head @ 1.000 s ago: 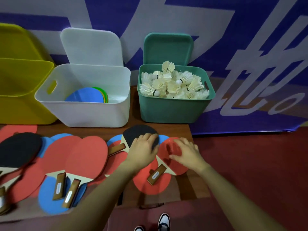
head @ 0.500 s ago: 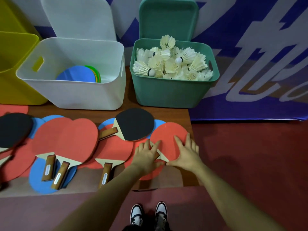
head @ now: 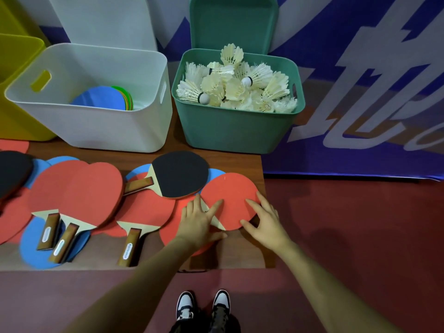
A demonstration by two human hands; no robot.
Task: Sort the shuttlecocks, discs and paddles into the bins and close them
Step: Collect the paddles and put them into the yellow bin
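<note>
Both hands lie on the red paddle (head: 228, 200) at the table's (head: 252, 251) right edge: left hand (head: 197, 223) flat, fingers spread; right hand (head: 265, 223) with fingers apart, curled at its rim. Shuttlecocks (head: 236, 85) fill the green bin (head: 235, 131) (lid open).

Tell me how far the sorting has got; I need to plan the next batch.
Shuttlecocks fill the green bin and discs lie in the white bin. The left hand and right hand rest on a red paddle. Other paddles remain on the table; both lids are open.
</note>
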